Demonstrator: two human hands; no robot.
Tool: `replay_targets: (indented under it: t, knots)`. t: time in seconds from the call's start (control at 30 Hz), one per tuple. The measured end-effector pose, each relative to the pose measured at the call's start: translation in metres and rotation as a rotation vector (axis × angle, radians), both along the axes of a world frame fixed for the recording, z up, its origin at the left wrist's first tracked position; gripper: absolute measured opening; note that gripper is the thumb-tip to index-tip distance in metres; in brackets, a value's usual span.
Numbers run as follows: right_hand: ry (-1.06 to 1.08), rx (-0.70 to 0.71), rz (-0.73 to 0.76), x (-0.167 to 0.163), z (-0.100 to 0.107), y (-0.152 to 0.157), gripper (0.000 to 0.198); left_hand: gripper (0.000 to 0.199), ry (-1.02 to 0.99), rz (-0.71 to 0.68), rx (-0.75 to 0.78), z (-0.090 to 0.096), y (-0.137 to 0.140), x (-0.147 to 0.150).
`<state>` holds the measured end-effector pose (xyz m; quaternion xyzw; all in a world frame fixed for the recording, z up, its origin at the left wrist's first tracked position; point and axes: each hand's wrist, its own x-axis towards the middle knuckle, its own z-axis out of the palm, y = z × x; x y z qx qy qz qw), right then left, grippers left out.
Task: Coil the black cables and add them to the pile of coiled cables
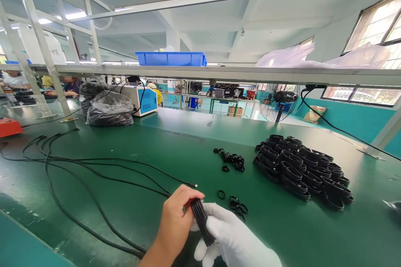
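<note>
Between my two hands is a coiled black cable, its loops pressed side by side in a flat bundle. My bare left hand pinches the bundle's upper left end, thumb and fingers closed. My right hand, in a white glove, grips the same coil from the right and below. Just beyond my hands, small black rings lie loose on the green table, and more black rings sit in a cluster farther back. Long loose black cables run across the table to the left.
A heap of coiled black cables lies at the right. Plastic-bagged goods and a blue-and-white machine stand at the back left. Overhead, a shelf carries a blue tray. A fan stands behind the table.
</note>
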<state>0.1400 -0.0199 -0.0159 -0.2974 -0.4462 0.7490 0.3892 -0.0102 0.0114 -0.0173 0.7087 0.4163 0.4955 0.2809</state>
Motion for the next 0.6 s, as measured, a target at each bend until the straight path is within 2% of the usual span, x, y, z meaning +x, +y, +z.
replay_targets:
  t: [0.1, 0.17, 0.23, 0.3, 0.43, 0.53, 0.6]
  knots:
    - [-0.040, 0.035, -0.154, 0.005, -0.003, 0.004, 0.052, 0.024, -0.012, 0.015, -0.026, 0.000, 0.001, -0.002]
    - [-0.129, 0.056, -0.291, 0.008, -0.001, 0.005, 0.044, 0.024, -0.010, -0.007, -0.037, 0.000, 0.000, -0.003]
    - [-0.207, 0.072, -0.364, 0.008, 0.003, 0.004, 0.039, 0.024, -0.004, -0.022, -0.035, -0.002, -0.001, -0.004]
    - [-0.219, 0.061, -0.342, 0.006, 0.008, 0.002, 0.039, 0.023, -0.002, -0.014, -0.013, -0.004, -0.001, -0.003]
    - [-0.211, -0.008, -0.206, -0.001, 0.009, 0.000, 0.063, 0.022, 0.033, -0.010, 0.064, -0.007, 0.001, -0.002]
    - [-0.233, 0.005, -0.290, -0.001, 0.008, 0.001, 0.060, 0.026, 0.108, -0.037, 0.011, -0.008, 0.005, -0.006]
    - [-0.222, 0.011, -0.352, 0.002, 0.012, 0.002, 0.061, 0.036, 0.173, -0.002, -0.062, -0.012, 0.010, -0.011]
